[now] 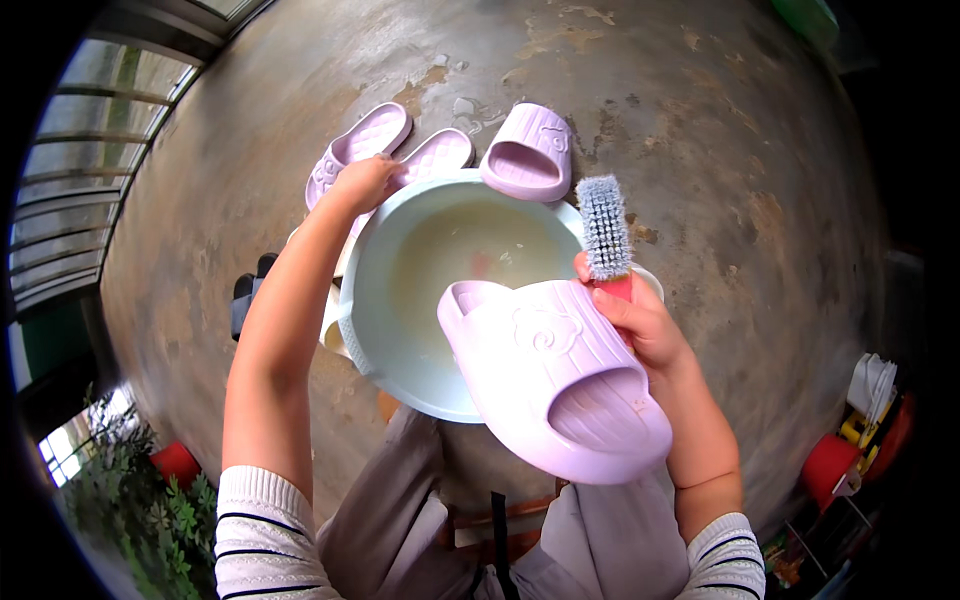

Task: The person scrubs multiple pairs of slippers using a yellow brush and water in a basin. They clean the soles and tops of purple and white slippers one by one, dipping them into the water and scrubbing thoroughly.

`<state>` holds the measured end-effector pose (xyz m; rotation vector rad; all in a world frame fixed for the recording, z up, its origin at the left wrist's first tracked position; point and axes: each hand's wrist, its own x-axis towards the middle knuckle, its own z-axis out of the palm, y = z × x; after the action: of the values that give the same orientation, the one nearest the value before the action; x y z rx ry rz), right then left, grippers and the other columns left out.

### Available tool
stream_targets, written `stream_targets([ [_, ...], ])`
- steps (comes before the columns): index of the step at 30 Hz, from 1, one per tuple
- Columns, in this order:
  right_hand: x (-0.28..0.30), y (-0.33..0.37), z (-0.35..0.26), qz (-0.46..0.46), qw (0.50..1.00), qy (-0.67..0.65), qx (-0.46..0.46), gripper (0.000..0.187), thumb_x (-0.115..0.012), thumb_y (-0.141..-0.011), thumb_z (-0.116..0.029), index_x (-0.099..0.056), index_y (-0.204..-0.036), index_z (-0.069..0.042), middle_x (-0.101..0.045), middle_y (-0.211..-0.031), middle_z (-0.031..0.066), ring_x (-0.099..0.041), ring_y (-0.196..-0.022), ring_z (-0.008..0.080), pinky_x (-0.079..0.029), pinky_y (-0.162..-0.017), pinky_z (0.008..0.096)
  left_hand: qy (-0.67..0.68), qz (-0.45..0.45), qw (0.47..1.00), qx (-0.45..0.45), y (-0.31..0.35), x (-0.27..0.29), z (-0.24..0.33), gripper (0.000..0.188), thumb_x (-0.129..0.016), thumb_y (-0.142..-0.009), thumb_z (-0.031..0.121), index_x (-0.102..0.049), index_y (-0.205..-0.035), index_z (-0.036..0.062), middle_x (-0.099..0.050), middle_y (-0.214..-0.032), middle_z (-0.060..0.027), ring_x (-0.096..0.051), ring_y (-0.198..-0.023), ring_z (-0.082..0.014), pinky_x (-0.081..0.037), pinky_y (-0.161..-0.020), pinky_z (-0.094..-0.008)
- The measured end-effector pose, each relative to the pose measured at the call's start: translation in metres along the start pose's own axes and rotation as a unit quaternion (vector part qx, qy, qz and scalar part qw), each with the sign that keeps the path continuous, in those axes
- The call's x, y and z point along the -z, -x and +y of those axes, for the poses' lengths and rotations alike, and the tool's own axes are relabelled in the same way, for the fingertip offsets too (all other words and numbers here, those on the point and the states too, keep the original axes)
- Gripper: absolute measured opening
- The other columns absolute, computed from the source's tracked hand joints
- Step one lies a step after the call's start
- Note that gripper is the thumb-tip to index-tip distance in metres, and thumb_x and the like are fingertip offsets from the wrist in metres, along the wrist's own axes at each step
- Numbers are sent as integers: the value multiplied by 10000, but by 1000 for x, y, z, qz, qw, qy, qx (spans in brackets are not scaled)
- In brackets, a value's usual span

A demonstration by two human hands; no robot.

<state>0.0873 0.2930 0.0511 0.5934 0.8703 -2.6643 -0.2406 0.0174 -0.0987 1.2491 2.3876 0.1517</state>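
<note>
My left hand (pixel 368 184) reaches past the far left rim of a pale blue basin (pixel 362 345). Its fingers are closed on the edge of a lilac slipper (pixel 438 154). In my right hand (pixel 650 325) is a scrub brush (pixel 605 228) with grey-white bristles facing up and a red handle. A large lilac slipper (pixel 520 345) with a raised swirl lies slanted over the basin's near right side, against that hand. Whether the right hand also grips it, I cannot tell. Cloudy water (pixel 450 240) stands in the basin.
Beyond the basin are another lilac slipper (pixel 530 150) and one at far left (pixel 372 135). Dark slippers (pixel 243 300) lie left of my forearm. Green plants (pixel 150 520) fill the lower left. A red container (pixel 830 468) stands at right on the worn concrete floor (pixel 700 130).
</note>
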Motion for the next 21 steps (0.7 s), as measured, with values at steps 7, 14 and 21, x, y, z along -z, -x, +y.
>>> stream_targets([
  [7, 17, 32, -59, 94, 967, 28, 235, 285, -583, -959, -144, -519, -1215, -37, -615, -970, 54, -606, -884, 119, -502, -779, 261, -52, 21, 998, -35, -25, 41, 21, 132, -739, -803, 196, -714, -902, 112, -672, -919, -106, -655, -858, -325, -532, -743, -416],
  [14, 130, -5, -76, 326, 863, 186, 337, 329, -714, -939, -260, -589, -1155, -46, -641, -955, 30, -601, -805, 90, -487, -718, 247, -17, 151, 988, 39, -88, 128, 83, 348, -687, -888, 454, -724, -1034, 141, -697, -1024, -111, -690, -908, -337, -547, -776, -426],
  [21, 191, -60, -43, 360, 861, 145, 327, 363, -816, -860, -173, -590, -1107, -32, -627, -899, -2, -583, -706, 73, -461, -565, 229, 103, 136, 985, -16, -160, 147, 196, 479, -661, -896, 511, -722, -1182, 131, -737, -1108, -130, -707, -994, -327, -551, -864, -412],
])
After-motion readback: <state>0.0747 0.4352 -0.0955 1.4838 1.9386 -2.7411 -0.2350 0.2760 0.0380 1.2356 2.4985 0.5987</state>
